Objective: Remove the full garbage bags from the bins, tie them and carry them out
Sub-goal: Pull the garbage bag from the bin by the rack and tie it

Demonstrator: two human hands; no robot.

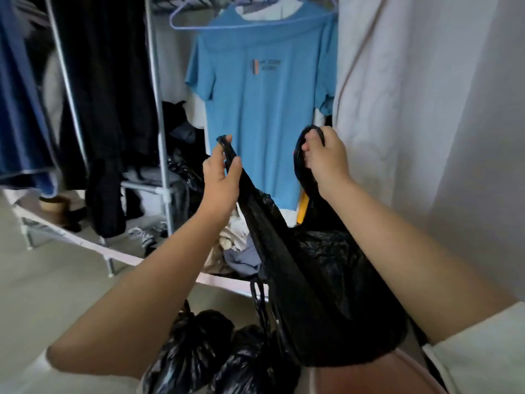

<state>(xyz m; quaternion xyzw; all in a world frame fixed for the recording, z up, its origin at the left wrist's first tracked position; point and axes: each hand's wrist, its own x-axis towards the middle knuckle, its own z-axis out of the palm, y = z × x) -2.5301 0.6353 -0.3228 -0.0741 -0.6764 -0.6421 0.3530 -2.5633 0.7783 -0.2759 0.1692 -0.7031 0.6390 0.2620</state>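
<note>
A metal clothes rack [159, 109] stands on a pale floor [42, 280], hung with dark garments [108, 95] and a blue T-shirt [255, 109] on a lilac hanger [255, 21]. A white curtain [426, 95] hangs at the right. Shoes [145, 237] lie by the rack's lower rail.

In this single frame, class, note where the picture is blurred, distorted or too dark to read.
Head view: the rack poles bow from wide-angle distortion; the blue T-shirt print is too soft to read; the black bag loses detail in shadow; both hands look slightly soft.
</note>
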